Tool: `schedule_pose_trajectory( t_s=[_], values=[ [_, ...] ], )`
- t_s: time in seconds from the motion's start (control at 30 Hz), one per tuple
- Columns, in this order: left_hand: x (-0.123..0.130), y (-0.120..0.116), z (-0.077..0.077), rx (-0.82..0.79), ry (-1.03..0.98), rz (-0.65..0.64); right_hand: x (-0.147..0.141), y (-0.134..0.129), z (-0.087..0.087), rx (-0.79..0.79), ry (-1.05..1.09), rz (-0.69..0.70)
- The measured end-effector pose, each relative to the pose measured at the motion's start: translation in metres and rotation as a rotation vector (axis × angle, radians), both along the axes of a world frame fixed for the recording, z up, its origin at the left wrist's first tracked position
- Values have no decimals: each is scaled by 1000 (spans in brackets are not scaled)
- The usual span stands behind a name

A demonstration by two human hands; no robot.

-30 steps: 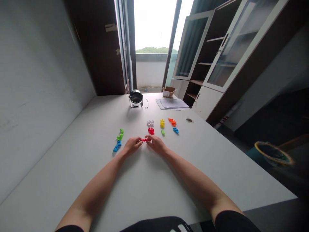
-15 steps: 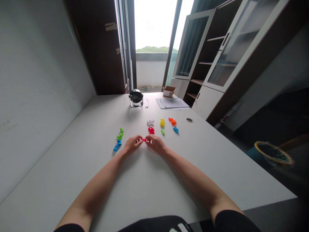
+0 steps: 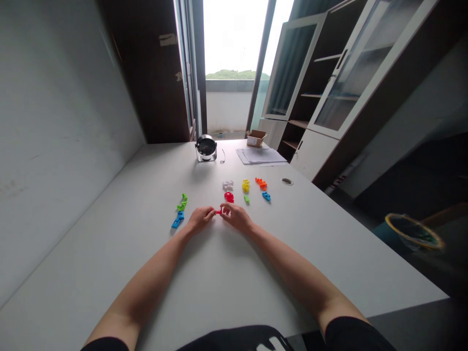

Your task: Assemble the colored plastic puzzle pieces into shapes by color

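Between my fingertips, over the middle of the white table [image 3: 219, 278], is a small red plastic piece [image 3: 219, 212]. My left hand [image 3: 199, 219] pinches its left side, and my right hand [image 3: 236, 217] grips its right side. Fingers hide much of the piece, so its exact shape cannot be made out. Just beyond my right hand lie more red pieces [image 3: 228, 197]. Left of my left hand, blue pieces [image 3: 178, 220] and bright green pieces [image 3: 182, 203] form a slanting row.
Farther back lie white pieces [image 3: 227, 185], yellow pieces [image 3: 245, 185], orange pieces [image 3: 261, 183], a small green piece [image 3: 246, 199] and a blue piece [image 3: 266, 196]. A round black-and-silver device [image 3: 206, 148], papers [image 3: 261, 156] and a cardboard box [image 3: 256, 138] stand at the far end.
The red piece has turned slightly between my fingers, and a part of it now stands up by my right fingertips. My fingers have shifted a little; the other pieces lie as before.
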State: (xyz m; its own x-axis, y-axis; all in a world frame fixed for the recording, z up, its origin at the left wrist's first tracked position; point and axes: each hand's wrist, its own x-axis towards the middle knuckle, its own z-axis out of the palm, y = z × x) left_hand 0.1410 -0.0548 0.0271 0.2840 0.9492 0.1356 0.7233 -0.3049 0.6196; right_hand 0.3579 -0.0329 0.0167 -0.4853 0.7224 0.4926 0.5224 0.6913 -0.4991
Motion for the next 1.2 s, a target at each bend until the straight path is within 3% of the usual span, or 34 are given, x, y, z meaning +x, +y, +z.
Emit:
schedule_pose_trajectory(
  t_s=[0.4, 0.57, 0.77, 1.2],
  values=[
    [-2, 1, -2, 11, -28, -6, 0, -1, -2, 66, -14, -22],
    [-2, 2, -5, -9, -37, 15, 9, 10, 3, 84, -30, -214],
    [-2, 2, -6, 20, 18, 8, 21, 32, 14, -83, -57, -548],
    [-2, 3, -6, 39, 48, -4, 27, 60, 17, -154, -256, -595]
  ],
)
